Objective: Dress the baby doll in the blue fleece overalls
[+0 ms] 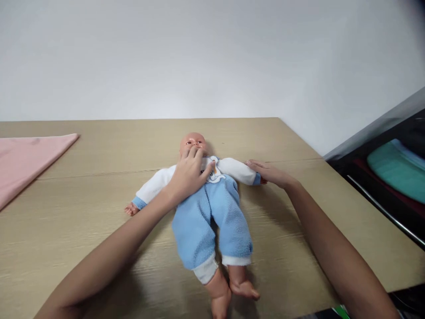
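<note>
Behind the tan tabletop [99,248] is a pale, plain wall [166,57]. Near the mid. of the tabletop, a baby doll [195,217] lies on its back, head at the far end & feet near the person. It wears a white top w/ blue cuffs & a little pic on the chest, plus fuzzy blue pants [232,221] w/ white ends. Its arms stick out to both sides & its bare feet are close tog. L hand [188,173] rests on the doll's chest, fingertips up by its mouth; its fingers are nearly side by side & its thumb is out wide. R hand [270,172] is flat, fingers straight & close tog., at the end of the doll's sleeve; can't tell if they press on it. Pink cloth [29,164] lies flat on the L, well apart from the doll. Past the tabletop's R edge is a black thing [368,188] w/ a green thing [398,170] on it, too blurry to name
</note>
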`<state>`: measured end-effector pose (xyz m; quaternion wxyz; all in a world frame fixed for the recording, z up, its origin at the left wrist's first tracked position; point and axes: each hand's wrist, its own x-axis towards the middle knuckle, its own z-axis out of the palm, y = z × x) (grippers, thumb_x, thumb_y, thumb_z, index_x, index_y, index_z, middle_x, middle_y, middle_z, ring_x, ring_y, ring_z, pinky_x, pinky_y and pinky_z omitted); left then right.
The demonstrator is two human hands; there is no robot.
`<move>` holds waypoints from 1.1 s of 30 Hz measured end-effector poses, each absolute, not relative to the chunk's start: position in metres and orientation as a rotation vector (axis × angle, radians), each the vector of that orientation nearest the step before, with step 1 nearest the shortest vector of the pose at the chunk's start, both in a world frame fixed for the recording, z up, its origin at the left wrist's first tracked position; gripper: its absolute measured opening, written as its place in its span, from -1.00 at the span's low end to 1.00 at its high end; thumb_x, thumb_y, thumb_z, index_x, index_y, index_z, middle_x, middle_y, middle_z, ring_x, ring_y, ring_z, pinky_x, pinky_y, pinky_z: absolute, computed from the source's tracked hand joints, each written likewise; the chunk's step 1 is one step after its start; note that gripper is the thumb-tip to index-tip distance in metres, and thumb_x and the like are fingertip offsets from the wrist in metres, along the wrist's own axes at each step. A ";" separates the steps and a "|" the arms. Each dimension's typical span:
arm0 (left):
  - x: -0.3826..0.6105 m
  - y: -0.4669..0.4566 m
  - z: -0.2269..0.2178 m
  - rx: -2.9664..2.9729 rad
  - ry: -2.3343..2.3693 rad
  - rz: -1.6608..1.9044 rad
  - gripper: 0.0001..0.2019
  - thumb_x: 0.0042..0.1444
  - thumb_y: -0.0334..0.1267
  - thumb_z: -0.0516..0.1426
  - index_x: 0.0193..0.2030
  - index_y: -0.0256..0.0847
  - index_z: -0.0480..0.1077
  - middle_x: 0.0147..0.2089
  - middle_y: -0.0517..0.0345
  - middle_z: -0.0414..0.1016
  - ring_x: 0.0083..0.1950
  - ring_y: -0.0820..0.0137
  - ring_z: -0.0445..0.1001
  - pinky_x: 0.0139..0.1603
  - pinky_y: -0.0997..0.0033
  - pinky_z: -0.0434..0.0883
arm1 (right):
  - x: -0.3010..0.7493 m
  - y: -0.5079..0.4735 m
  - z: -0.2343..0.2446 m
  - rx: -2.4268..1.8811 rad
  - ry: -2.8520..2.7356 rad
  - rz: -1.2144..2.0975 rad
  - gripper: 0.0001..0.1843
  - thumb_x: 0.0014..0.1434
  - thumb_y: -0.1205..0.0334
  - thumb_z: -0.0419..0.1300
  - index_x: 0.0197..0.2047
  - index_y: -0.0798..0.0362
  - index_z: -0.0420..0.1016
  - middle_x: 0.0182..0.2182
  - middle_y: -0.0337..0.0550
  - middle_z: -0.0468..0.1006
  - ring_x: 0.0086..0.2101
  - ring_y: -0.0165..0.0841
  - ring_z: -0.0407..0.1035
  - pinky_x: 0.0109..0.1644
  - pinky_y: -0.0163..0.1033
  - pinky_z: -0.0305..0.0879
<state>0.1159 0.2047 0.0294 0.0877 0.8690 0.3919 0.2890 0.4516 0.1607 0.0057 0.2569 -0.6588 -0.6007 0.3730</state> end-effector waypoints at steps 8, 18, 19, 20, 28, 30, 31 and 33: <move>0.033 0.209 -0.005 2.478 1.239 1.082 -0.77 0.54 -0.11 0.03 0.11 -0.14 0.42 0.17 -0.09 0.55 0.22 0.04 0.44 0.35 -0.09 0.36 | 0.439 0.146 -0.027 -1.599 -1.705 0.728 -0.34 0.46 -0.39 0.02 0.09 -0.02 0.65 0.06 0.01 0.72 0.08 -0.01 0.53 0.20 0.01 0.45; 0.010 0.221 -0.025 2.612 1.464 0.894 -0.69 0.54 -0.06 0.00 0.09 -0.21 0.44 0.09 -0.17 0.58 0.10 -0.04 0.47 0.25 -0.11 0.43 | 0.437 0.144 -0.048 -1.515 -1.792 0.529 -0.37 0.51 -0.32 -0.02 0.08 0.00 0.65 0.04 0.04 0.73 0.01 -0.01 0.58 0.13 0.02 0.45; 0.010 0.221 -0.027 2.626 1.460 0.882 -0.69 0.54 -0.06 -0.01 0.10 -0.21 0.44 0.09 -0.17 0.58 0.10 -0.03 0.48 0.24 -0.10 0.44 | 0.438 0.145 -0.049 -1.508 -1.805 0.522 -0.37 0.51 -0.32 -0.02 0.08 0.00 0.65 0.03 0.04 0.74 0.01 -0.01 0.58 0.13 0.03 0.46; 0.010 0.222 -0.028 2.638 1.455 0.875 -0.69 0.55 -0.07 -0.02 0.10 -0.22 0.44 0.09 -0.17 0.59 0.09 -0.03 0.48 0.23 -0.09 0.44 | 0.439 0.145 -0.049 -1.501 -1.820 0.516 -0.37 0.51 -0.32 -0.02 0.07 0.00 0.65 0.03 0.05 0.74 0.01 -0.01 0.58 0.14 0.04 0.46; 0.018 0.212 -0.020 2.512 1.363 1.152 -0.80 0.51 -0.14 0.07 0.07 -0.17 0.42 0.10 -0.10 0.60 0.14 0.00 0.49 0.25 -0.11 0.39 | 0.446 0.138 -0.038 -1.425 -2.097 0.494 -0.26 0.13 -0.20 0.50 0.29 -0.10 0.54 0.14 0.03 0.70 0.07 0.15 0.60 0.17 0.18 0.54; 0.030 0.200 -0.009 2.461 1.270 1.216 -0.82 0.51 -0.15 0.08 0.08 -0.16 0.42 0.10 -0.10 0.59 0.17 0.03 0.49 0.27 -0.08 0.38 | 0.446 0.136 -0.037 -1.426 -2.123 0.462 -0.25 0.14 -0.14 0.51 0.34 -0.12 0.50 0.19 0.03 0.69 0.10 0.16 0.60 0.18 0.20 0.55; 0.038 0.191 -0.002 2.455 1.188 1.210 -0.82 0.51 -0.16 0.09 0.10 -0.16 0.41 0.12 -0.10 0.58 0.19 0.05 0.49 0.29 -0.06 0.37 | 0.446 0.135 -0.037 -1.427 -2.102 0.459 -0.25 0.16 -0.12 0.51 0.35 -0.12 0.49 0.20 0.04 0.68 0.11 0.15 0.61 0.18 0.19 0.56; 0.055 0.170 0.009 2.480 0.985 1.131 -0.79 0.51 -0.16 0.10 0.18 -0.14 0.40 0.23 -0.10 0.55 0.29 0.08 0.46 0.34 -0.02 0.35 | 0.444 0.134 -0.039 -1.408 -2.031 0.499 -0.24 0.16 -0.12 0.52 0.34 -0.09 0.47 0.20 0.07 0.68 0.12 0.11 0.61 0.20 0.15 0.57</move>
